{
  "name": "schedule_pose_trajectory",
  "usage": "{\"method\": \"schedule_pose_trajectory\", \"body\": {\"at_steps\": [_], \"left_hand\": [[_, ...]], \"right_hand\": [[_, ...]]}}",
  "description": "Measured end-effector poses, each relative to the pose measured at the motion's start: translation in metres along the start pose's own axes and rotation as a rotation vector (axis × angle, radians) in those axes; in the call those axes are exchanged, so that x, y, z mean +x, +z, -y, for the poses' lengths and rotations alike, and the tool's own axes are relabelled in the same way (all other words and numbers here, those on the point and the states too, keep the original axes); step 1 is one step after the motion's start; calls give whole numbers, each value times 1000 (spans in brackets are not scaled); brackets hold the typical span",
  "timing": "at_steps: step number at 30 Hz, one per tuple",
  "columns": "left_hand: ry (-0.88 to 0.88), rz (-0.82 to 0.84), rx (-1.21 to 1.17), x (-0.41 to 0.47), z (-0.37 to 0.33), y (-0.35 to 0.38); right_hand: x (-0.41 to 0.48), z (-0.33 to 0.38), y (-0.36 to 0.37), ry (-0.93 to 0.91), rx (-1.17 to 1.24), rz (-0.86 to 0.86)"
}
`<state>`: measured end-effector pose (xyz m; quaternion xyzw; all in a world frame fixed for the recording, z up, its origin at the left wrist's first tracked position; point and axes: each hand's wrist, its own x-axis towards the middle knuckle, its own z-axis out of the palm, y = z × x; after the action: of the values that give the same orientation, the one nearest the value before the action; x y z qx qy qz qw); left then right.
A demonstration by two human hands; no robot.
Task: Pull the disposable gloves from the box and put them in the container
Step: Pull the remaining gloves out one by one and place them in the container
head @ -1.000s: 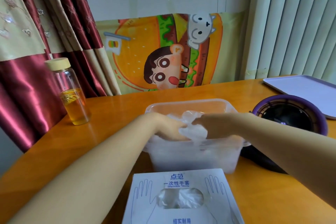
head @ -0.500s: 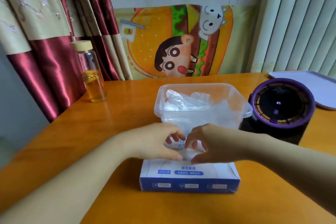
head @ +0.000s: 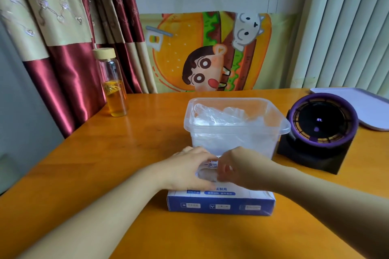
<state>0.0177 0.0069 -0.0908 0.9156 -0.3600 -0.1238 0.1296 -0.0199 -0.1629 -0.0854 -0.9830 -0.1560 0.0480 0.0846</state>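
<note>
A: Both hands have come back from the container (head: 235,132) at frame centre to the box (head: 221,202) below it?

B: Yes. Left hand (head: 187,172) rests flat on top; right hand's (head: 237,171) fingers curl at the opening, grip unclear. Gloves (head: 216,114) already in; another pull starts, I'd judge.

Blue-and-white box (head: 221,204), clear container (head: 233,132), orange table (head: 126,153), purple-rimmed black device (head: 320,130), maroon-and-beige curtain (head: 63,48).
</note>
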Motion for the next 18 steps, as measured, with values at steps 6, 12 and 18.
{"method": "schedule_pose_trajectory", "body": {"at_steps": [6,12,18], "left_hand": [[4,-17,-48,0,3,2],[4,-33,-105,-3,5,4],[-8,-57,-144,-4,7,10]], "right_hand": [[-5,-7,-5,-25,80,-73],[-3,-1,-19,-121,-42,-199],[-8,-6,-12,-142,82,-198]]}}
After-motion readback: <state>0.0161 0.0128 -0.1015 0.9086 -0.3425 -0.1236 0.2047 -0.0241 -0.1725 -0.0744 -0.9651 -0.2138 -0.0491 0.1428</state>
